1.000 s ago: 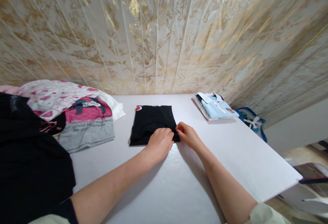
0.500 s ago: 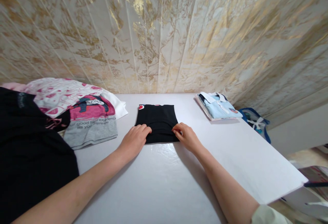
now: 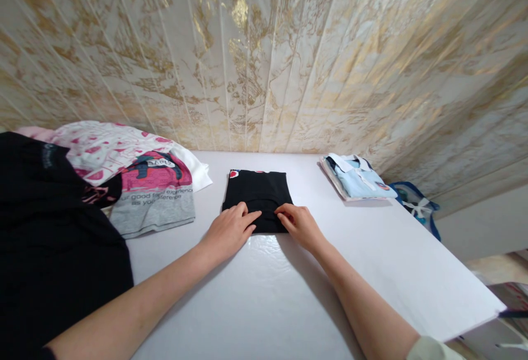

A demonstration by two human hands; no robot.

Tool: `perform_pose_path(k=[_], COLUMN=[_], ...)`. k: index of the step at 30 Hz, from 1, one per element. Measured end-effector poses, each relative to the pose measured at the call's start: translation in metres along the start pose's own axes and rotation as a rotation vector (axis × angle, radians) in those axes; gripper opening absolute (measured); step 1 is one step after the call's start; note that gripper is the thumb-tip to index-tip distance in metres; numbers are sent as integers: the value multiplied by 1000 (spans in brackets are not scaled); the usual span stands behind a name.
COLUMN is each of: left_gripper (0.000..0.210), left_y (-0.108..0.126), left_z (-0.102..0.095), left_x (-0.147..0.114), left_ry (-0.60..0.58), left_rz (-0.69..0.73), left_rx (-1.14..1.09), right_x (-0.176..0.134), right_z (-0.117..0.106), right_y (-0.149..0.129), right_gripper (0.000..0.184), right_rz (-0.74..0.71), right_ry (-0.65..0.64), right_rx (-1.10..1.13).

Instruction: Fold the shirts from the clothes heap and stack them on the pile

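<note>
Folded black cloth garment point(image 3: 258, 188) (small red-and-white print point(image 3: 234, 173) at its upper left corner) lies flat at frame centre on the glossy white counter point(image 3: 256, 299). Left hand point(image 3: 231, 230): fingers slightly apart, laid on the garment's lower left part. Right hand point(image 3: 303, 225): fingers narrow, touching its lower right; cannot tell whether they pinch fabric. Light-blue collared cloth shirt point(image 3: 355, 180), folded, right of centre.

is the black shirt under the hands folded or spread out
Folded: the black shirt lies as a compact rectangle, left hand and right hand on its near part.
</note>
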State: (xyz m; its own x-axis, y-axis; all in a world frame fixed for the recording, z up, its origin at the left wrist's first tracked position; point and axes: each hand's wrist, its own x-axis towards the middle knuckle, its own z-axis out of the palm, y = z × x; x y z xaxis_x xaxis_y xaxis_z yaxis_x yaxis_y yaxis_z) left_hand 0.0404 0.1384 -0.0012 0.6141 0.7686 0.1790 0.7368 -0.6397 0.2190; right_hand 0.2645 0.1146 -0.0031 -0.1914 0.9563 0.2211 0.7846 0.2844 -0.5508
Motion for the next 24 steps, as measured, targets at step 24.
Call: perform_pose_path(k=[24], left_gripper=[78], left_y=[6], left_z=[22], left_x=[-8], left_ry=[-37], left_rz=[-52], left_rx=[27], right_x=[125], right_z=[60], right_y=[-10], right_gripper=[56], right_rz=[-70], right_ry=[-132], right_rx=[-472])
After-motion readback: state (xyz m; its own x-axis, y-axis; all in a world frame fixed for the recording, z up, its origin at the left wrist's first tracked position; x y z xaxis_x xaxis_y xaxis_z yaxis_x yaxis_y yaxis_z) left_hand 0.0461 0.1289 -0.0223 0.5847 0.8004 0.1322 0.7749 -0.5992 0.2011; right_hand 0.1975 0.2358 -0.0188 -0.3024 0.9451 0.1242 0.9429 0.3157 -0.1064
